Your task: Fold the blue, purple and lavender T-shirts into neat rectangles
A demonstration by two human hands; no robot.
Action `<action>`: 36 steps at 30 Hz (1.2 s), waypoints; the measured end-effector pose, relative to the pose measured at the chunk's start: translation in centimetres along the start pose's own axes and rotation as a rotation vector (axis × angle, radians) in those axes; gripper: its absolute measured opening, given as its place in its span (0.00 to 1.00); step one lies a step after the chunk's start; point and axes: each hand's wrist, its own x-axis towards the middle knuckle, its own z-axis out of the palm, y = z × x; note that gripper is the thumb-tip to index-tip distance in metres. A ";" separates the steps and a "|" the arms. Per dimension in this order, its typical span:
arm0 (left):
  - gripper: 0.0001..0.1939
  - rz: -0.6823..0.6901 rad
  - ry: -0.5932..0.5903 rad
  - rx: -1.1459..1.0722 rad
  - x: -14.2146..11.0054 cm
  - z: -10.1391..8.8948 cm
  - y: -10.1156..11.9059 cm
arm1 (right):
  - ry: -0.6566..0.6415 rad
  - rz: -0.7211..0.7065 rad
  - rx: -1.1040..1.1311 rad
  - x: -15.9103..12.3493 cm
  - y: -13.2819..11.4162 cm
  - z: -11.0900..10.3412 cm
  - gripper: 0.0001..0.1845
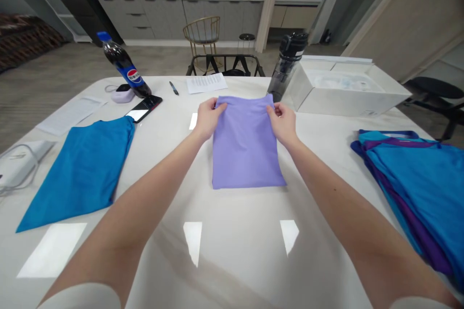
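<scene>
A lavender piece of fabric [246, 149], folded into a rough rectangle, is in front of me over the white table. My left hand [209, 117] pinches its far left corner, thumb on top. The far right corner is pinched by my right hand [283, 123]. Its near edge hangs straight, close to or on the tabletop; I cannot tell which. Off to the left lies a folded blue cloth [83, 169]. On the right is a stack of blue and purple garments [420, 178], partly cut off by the frame.
Behind the fabric stand a dark water bottle [284, 70] and an open white box [348, 99]. A cola bottle [125, 65], a phone [145, 107], a pen [174, 88] and paper sheets [206, 83] are at the back left. A white device with a cable [21, 164] sits at the left edge.
</scene>
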 end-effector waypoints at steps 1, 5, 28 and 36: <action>0.14 0.016 0.015 -0.013 1.4 0.0 0.0 | 0.024 -0.015 0.028 1.2 0.0 0.4 0.22; 0.19 0.001 0.149 0.212 5.0 0.5 -1.6 | -0.051 0.117 -0.169 4.2 0.5 3.1 0.20; 0.24 0.185 -0.265 0.939 -2.4 5.8 -2.5 | -0.557 -0.004 -0.600 -2.3 -1.5 6.6 0.35; 0.25 0.080 -0.193 0.957 -11.3 6.5 0.4 | -0.603 0.031 -0.608 -10.4 -3.6 2.5 0.31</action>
